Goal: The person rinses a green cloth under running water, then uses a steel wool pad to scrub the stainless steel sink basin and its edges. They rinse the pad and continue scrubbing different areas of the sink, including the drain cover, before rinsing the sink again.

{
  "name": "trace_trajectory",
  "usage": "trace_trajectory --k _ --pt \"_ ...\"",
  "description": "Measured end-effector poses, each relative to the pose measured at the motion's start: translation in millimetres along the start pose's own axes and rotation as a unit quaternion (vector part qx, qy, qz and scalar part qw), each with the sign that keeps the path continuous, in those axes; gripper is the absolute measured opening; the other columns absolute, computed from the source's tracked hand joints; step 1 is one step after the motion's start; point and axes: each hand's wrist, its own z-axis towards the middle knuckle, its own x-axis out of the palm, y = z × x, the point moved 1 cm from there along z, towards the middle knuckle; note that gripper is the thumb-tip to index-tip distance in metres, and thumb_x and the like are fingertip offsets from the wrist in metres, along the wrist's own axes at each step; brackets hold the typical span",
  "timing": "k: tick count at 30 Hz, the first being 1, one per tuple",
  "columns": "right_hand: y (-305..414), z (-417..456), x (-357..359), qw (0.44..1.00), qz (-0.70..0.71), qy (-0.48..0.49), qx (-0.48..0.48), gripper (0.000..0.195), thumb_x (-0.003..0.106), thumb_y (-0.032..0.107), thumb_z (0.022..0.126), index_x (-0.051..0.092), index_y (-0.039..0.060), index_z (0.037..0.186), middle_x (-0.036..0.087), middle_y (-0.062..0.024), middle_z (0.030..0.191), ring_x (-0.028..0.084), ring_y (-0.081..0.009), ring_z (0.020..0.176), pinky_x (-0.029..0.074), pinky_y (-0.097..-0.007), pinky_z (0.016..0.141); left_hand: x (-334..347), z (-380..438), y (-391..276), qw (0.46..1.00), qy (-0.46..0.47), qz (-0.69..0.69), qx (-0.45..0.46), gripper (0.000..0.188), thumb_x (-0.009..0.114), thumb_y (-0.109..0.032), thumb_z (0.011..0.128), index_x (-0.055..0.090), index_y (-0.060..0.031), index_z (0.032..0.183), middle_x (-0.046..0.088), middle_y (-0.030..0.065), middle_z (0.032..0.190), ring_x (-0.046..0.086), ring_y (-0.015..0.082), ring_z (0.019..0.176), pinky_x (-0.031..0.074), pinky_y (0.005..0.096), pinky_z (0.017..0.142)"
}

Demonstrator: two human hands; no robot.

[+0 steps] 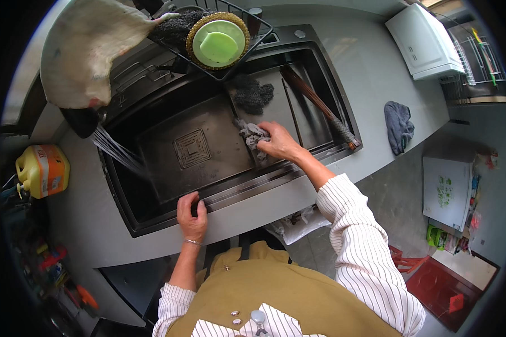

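My right hand [280, 141] grips a crumpled grey rag [251, 134] over the dark flat panel on the right side of the black sink [119, 212]. A dark steel-wool-like scouring pad [254, 94] lies on that panel, just beyond the rag. To the right, a bundled stick pot-scrubbing whisk [316, 99] with a bound end leans across the sink toward its front right corner. My left hand [192, 219] rests at the sink's front rim, fingers bent and apart, holding nothing. Water [120, 149] streams from a black faucet head [80, 121] into the left of the basin.
A black wire rack [223, 78] holding a green bowl [219, 44] overhangs the sink's back edge. Pale cloth-like material [78, 54] hangs above the faucet. A yellow jug [42, 170] stands on the left; a blue-grey cloth [398, 126] lies on the right counter [362, 84].
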Motion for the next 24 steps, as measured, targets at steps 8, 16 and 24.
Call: trace_trajectory --k 8,16,24 --pt "18 1 -13 0.988 -0.128 -0.025 -0.085 0.036 0.067 0.012 0.073 0.066 0.0020 0.107 0.059 -0.0222 0.113 0.056 -0.0438 0.107 0.049 -0.0456 0.095 2 49 -26 0.990 -0.069 -0.101 -0.066 0.042 0.064 -0.001 0.088 0.057 -0.0057 0.129 0.059 0.0107 0.126 0.060 0.0206 0.111 0.051 0.0318 0.090" --pt "-29 32 -39 0.934 -0.305 -0.161 -0.093 0.053 0.071 0.017 0.077 0.057 0.0090 0.127 0.055 -0.0207 0.126 0.058 -0.0413 0.111 0.048 -0.0554 0.091 -162 134 14 0.973 -0.227 -0.024 -0.032 0.049 0.057 -0.009 0.098 0.044 -0.0026 0.145 0.052 0.0154 0.143 0.053 0.0245 0.129 0.041 0.0363 0.111" --pt "-26 73 -34 0.940 -0.249 -0.204 -0.113 0.055 0.072 0.018 0.080 0.054 0.0116 0.132 0.053 -0.0196 0.129 0.055 -0.0415 0.114 0.049 -0.0523 0.091 -160 189 -27 0.980 -0.150 -0.129 0.026 0.059 0.055 -0.007 0.100 0.033 -0.0032 0.154 0.044 0.0165 0.152 0.048 0.0246 0.137 0.038 0.0362 0.113"
